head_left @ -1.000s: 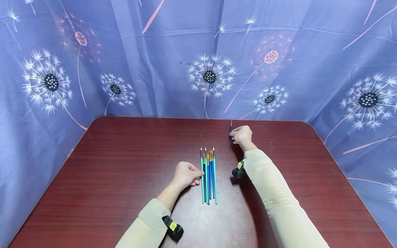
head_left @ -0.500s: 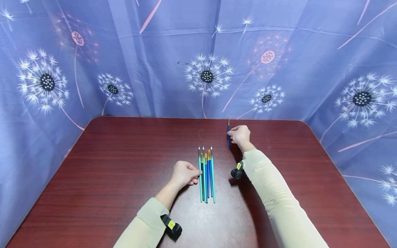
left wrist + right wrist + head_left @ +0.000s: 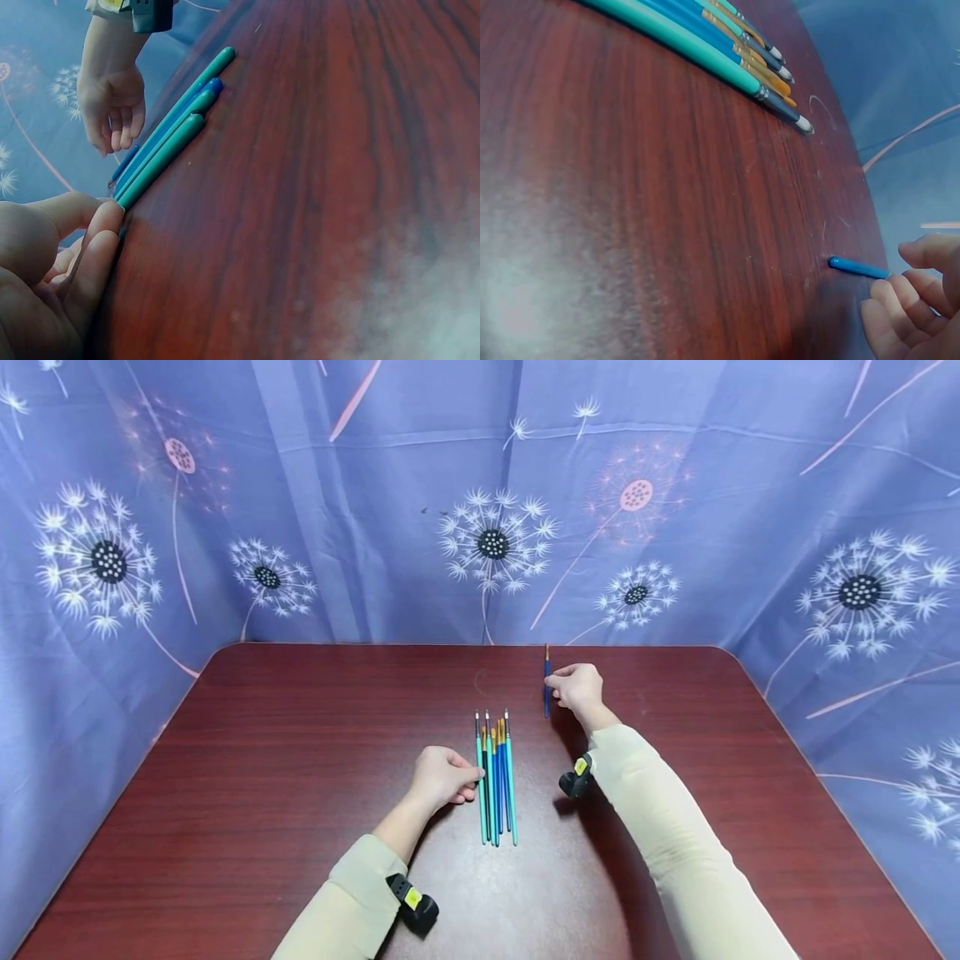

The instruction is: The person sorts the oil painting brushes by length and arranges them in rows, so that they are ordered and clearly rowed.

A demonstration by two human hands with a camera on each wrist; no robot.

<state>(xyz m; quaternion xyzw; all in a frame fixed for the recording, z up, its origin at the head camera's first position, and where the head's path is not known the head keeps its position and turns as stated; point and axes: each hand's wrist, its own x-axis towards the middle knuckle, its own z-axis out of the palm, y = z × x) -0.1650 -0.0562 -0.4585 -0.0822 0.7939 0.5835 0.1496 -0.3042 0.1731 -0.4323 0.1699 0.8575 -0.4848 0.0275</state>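
**Beside the brush cluster [image 3: 500, 785], a lone blue paintbrush [image 3: 547, 670] is held apart**

At the cluster's left edge, a person's left hand [image 3: 443, 777] pinches the outermost teal paintbrush [image 3: 482, 806] between thumb and fingers. Beyond the cluster and to its right, the right hand [image 3: 581, 687] grips the blue paintbrush, bristles pointing away from the person (whether its handle rests on the counter [image 3: 300, 735] is hard to tell, even from the right wrist). Within the cluster, teal, blue and dark handles lie close together and roughly parallel, bristle ends all facing away.

The likeliest mishap sits at the cluster itself: a sideways tug by the left hand could set the slim, seemingly round handles rolling and fan the row apart. Beyond it, a forward push might drive the blue paintbrush's tip, already near the counter's far edge, into the curtain [image 3: 397, 568]. To the cluster's right, the right wrist camera [image 3: 576, 779] hangs low enough that a leftward sweep of the arm could knock the brushes askew.
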